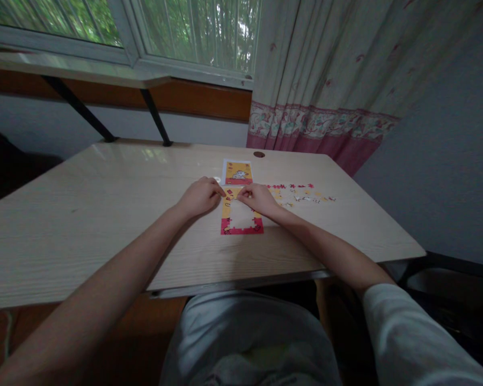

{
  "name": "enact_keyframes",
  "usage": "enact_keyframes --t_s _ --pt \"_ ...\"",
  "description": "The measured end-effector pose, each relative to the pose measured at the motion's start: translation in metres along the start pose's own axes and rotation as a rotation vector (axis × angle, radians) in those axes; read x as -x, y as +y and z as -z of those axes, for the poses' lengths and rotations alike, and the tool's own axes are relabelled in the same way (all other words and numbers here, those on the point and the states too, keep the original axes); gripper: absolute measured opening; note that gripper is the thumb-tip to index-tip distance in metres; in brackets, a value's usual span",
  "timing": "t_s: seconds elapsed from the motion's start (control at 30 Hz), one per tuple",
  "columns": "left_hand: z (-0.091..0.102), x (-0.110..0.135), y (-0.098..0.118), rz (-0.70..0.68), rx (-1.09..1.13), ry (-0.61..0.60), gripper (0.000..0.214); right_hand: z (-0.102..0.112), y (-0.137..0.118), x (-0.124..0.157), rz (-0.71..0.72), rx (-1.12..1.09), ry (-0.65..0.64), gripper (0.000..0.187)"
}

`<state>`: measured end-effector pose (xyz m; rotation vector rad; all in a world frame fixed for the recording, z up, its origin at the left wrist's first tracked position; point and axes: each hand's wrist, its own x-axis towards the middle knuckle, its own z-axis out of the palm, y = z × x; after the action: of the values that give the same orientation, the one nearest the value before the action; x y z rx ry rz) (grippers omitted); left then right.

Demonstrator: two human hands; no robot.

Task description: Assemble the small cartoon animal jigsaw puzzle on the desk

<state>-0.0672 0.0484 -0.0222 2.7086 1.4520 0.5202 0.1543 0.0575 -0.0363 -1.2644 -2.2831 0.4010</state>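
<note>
A partly assembled jigsaw puzzle (243, 230) lies on the table, its red and yellow border around a bare middle. My left hand (203, 196) rests at its upper left edge, fingers bent loosely and fingertips on the yellow border, holding nothing visible. Over the upper part of the puzzle, my right hand (260, 198) has thumb and forefinger pinched on a small jigsaw piece, mostly hidden by the fingers. Just beyond stands out a reference picture (239, 172) with a white cartoon animal on yellow and red.
Loose red pieces (298, 186) lie in a row right of my right hand, with yellow and white pieces (306, 198) nearer me. A round cable hole (259, 154) is near the back edge of the wooden table (104, 225). A curtain (314, 107) hangs behind.
</note>
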Motion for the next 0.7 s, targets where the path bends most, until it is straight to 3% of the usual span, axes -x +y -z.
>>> enact_keyframes --t_s 0.43,0.7 --pt "-0.0038 -0.0002 0.0013 -0.095 0.066 0.024 0.036 0.0085 -0.0065 0.0025 0.022 0.134 -0.043 0.017" --pt "-0.0006 -0.0004 0.0094 -0.043 0.194 0.102 0.030 0.0076 -0.0072 0.0041 0.044 -0.077 0.014 0.013"
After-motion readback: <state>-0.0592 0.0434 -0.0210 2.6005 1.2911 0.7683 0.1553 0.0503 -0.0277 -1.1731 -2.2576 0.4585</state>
